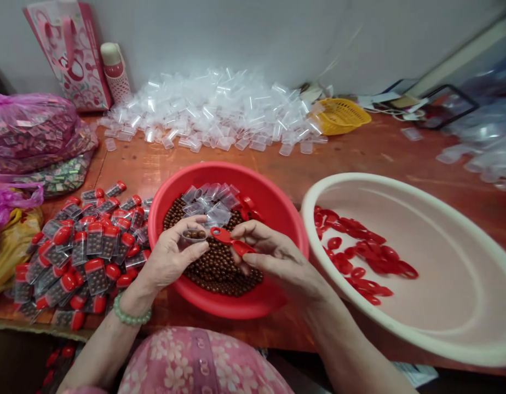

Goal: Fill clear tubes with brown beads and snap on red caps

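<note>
My left hand (170,257) pinches a small clear plastic vial (194,235) holding several brown beads. My right hand (273,254) grips a red plastic flip cap (230,242) close to the vial's mouth, and the two are not visibly joined. Both hands are above a red plastic basin (228,174), which holds a heap of brown beads (220,268) and several empty clear vials (207,201). A few red caps (247,208) lie against its right side. Capped, filled vials (97,262) are heaped on the table left of the basin.
A wide cream basin (318,192) holding loose red caps (360,251) sits to the right. Behind, a large pile of empty clear vials (212,109) covers the wooden table (360,153). Pink bags of packets (31,126) stand at left, and a yellow basket (341,116) stands at the back.
</note>
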The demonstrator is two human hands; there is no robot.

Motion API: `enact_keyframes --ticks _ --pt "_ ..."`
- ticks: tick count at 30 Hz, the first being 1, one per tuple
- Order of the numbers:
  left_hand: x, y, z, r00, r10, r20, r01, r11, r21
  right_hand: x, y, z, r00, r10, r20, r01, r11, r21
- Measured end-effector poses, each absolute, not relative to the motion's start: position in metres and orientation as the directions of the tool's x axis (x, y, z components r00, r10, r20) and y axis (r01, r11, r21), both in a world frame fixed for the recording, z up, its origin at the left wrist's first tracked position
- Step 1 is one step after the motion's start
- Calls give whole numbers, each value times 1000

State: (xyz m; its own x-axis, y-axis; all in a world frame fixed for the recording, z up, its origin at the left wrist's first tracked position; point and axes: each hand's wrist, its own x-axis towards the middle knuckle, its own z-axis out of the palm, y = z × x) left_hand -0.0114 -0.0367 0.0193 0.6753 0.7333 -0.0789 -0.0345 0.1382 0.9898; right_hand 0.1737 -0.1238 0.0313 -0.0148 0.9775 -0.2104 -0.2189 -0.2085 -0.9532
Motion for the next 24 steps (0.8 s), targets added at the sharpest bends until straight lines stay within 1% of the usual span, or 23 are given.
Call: enact_keyframes --ticks 2,3,6,8,10,11,12,14,15,17,18,21,24 --pt "-11 -39 18 701 703 -117 -60 222 973 171 -124 24 -55 979 -198 -283 -205 -937" --pt "-10 -41 16 701 700 -137 -66 256 964 169 -123 20 -62 979 -194 -289 -204 -935" --pt "-7 -44 12 653 736 -178 -61 285 957 165 -123 14 7 983 -183 -223 -177 -959" --pt "-4 -46 11 606 774 -181 -34 253 967 162 -123 13 104 983 -149 -82 -140 -987" --pt "-1 -47 12 571 801 -177 7 211 977 159 -125 14 214 976 -43 179 -82 -980" --pt "0 -47 12 560 810 -174 21 196 980 157 -126 14 255 966 48 340 -43 -939" --pt "1 -47 13 553 815 -172 26 190 981 155 -127 15 270 949 160 499 4 -867" --pt "2 -48 13 550 816 -178 15 204 979 152 -128 16 212 891 402 748 116 -653" --pt "2 -48 13 553 811 -189 9 221 975 151 -128 17 153 850 504 825 171 -539" --pt "2 -48 12 565 796 -217 11 255 967 149 -126 18 43 765 643 899 251 -359" --pt "1 -48 12 570 790 -228 15 268 963 149 -125 18 9 735 678 912 271 -306" --pt "0 -49 9 584 774 -244 9 294 956 149 -121 16 -72 699 712 923 317 -218" --pt "0 -49 8 607 756 -244 -21 322 946 150 -119 14 -212 687 695 908 401 -119"
